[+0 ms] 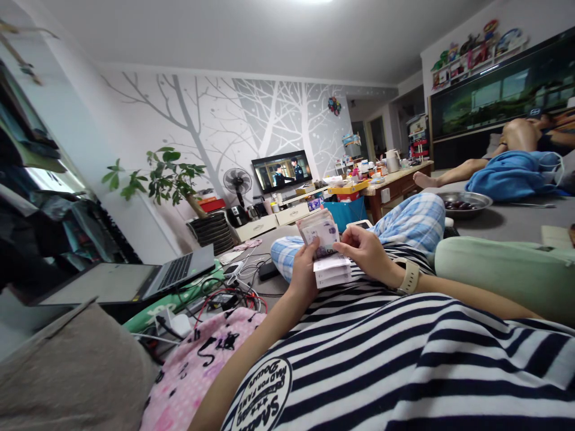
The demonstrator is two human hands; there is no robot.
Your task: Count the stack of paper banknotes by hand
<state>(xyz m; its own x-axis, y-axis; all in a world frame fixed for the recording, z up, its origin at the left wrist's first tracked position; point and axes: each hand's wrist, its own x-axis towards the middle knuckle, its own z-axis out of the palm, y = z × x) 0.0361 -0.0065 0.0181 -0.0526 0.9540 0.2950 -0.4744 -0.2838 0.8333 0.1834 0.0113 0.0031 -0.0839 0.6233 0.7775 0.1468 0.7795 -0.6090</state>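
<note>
The banknotes (320,230) hide part of the left hand (305,269); their print is unreadable.

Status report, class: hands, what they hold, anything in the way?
Left hand gripping banknotes, fanned upward. Right hand pinching the same banknotes. Nothing blocking; laptop and cables apart, left side.

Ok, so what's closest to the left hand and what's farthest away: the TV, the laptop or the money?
1. Banknotes: held in the left hand itself, with the right hand gripping them too.
2. Laptop: lying open, off to the left side.
3. TV: far across the room, straight ahead.
</note>
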